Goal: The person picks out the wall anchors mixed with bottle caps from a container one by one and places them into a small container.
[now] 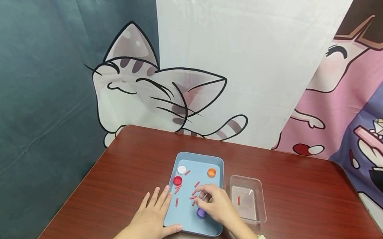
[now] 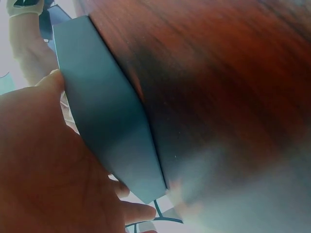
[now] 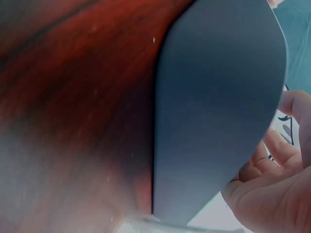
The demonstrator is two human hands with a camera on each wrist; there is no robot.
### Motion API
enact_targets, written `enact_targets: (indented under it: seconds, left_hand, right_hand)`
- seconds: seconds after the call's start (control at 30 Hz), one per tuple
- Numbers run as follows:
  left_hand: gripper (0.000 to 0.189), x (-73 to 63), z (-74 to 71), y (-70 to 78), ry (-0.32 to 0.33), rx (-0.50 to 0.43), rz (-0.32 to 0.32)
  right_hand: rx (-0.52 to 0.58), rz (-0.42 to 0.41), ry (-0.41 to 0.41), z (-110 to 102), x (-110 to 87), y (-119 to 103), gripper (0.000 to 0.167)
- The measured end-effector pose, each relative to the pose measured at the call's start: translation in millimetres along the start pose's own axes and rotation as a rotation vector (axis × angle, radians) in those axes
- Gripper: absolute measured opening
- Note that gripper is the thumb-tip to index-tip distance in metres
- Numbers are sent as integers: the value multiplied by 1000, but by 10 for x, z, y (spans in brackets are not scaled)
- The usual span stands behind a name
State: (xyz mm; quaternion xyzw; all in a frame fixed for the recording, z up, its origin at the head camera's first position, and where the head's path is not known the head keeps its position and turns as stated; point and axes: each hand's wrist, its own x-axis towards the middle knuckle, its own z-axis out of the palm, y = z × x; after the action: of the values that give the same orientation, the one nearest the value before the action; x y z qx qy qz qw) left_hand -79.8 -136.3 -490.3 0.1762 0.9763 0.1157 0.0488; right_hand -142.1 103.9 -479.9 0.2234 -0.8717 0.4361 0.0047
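Observation:
A light blue tray (image 1: 183, 221) lies on the table, with several short red sticks (image 1: 177, 202) scattered in it. My left hand (image 1: 149, 219) rests against the tray's left side, fingers straight and spread, thumb at the near rim. Over the tray's right half is my right hand (image 1: 215, 203), fingers bent and thumb apart from the index finger, close to some sticks. Nothing shows between those fingertips. A purple cap (image 1: 201, 213) sits just below this hand, partly covered. In the right wrist view, the tray's outer wall (image 3: 218, 97) hides part of the hand.
Also in the tray are a white cap (image 1: 181, 170), a red cap (image 1: 177, 180) and an orange cap (image 1: 211, 172). Right of the tray stands a clear plastic box (image 1: 257, 206) with one red stick (image 1: 239, 200) inside. A printed curtain (image 1: 257, 44) hangs behind the brown table (image 1: 130, 160).

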Motion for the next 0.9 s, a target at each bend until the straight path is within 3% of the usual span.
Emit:
enact_targets:
  seconds: [0.23, 0.5, 0.9]
  left_hand:
    - [102, 1, -2, -2, -5, 9, 4]
    - [101, -8, -16, 4, -10, -7, 0]
    - [100, -11, -57, 15, -8, -1, 13]
  right_hand:
    - [-40, -3, -21, 116, 18, -17, 20]
    - [-79, -70, -50, 247, 58, -53, 24]
    - [-187, -46, -97, 391, 160, -100, 24]
